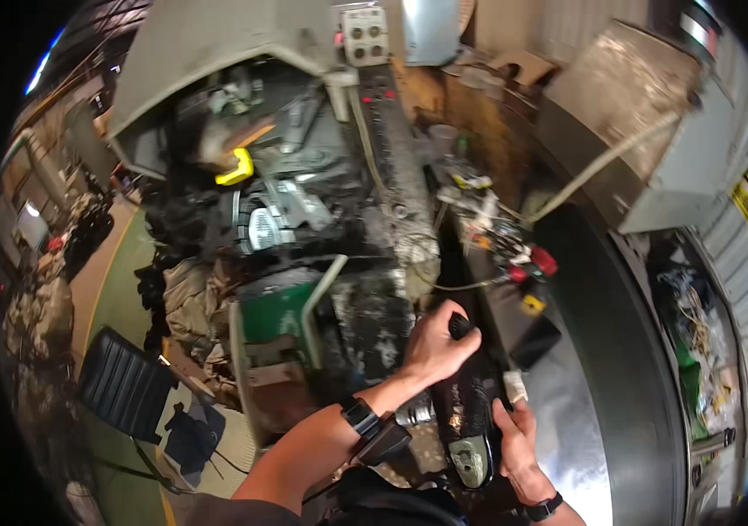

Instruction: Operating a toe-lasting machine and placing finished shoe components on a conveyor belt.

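Note:
Near the lower middle lies a long black glossy piece (460,399) with a pale metal-like end plate (470,463) towards me; its kind I cannot make out. My left hand (438,346) is closed around a dark rounded grip (460,326) at the far end of that piece. Beside its right side is my right hand (519,443), thumb and fingers apart and pointing away from me. A small white cylinder (514,386) sits right at those fingertips; whether they touch it is unclear.
A cluttered workbench with a yellow-handled tool (235,167) stands under a grey hood (216,53). On the right, a smooth metal surface (567,421) borders a dark belt-like strip (633,351). Red connectors (536,263) and cables lie ahead. A black chair (128,381) stands left.

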A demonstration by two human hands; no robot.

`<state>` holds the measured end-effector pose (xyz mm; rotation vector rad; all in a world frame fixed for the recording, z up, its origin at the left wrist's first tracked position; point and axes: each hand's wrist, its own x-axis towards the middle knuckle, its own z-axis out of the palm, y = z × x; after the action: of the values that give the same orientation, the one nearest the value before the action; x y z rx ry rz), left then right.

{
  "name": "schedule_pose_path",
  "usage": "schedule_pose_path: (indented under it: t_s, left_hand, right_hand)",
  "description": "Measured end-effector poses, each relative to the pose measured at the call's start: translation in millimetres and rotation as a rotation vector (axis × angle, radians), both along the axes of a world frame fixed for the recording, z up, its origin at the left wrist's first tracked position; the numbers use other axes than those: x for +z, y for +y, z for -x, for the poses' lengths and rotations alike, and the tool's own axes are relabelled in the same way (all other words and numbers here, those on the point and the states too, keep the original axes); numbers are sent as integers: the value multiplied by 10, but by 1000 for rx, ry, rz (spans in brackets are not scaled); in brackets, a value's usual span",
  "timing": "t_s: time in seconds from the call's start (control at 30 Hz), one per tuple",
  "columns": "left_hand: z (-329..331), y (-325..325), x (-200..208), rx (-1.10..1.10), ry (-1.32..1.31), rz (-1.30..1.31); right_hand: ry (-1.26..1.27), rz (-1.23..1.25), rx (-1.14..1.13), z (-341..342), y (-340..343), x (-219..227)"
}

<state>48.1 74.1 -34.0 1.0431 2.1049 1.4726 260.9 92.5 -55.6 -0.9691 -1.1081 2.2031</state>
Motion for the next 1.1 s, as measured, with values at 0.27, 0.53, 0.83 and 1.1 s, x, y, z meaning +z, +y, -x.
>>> schedule_pose_path:
  t_s: [0.27, 0.53, 0.83, 1.1]
  left_hand:
    - [2280, -1553, 699, 387, 18, 34]
    - [2972, -2513, 197, 304, -729, -702]
    - [3129, -2352, -16, 421, -1042, -678]
    - [3326, -2159, 4, 554, -1148, -654]
  right_hand:
    - [122, -55, 179, 2489, -959, 27]
    - [317, 59, 214, 3891, -1337, 108]
    - [197, 52, 190, 4546, -1179, 28]
    - [91, -70, 210, 4754, -940, -152]
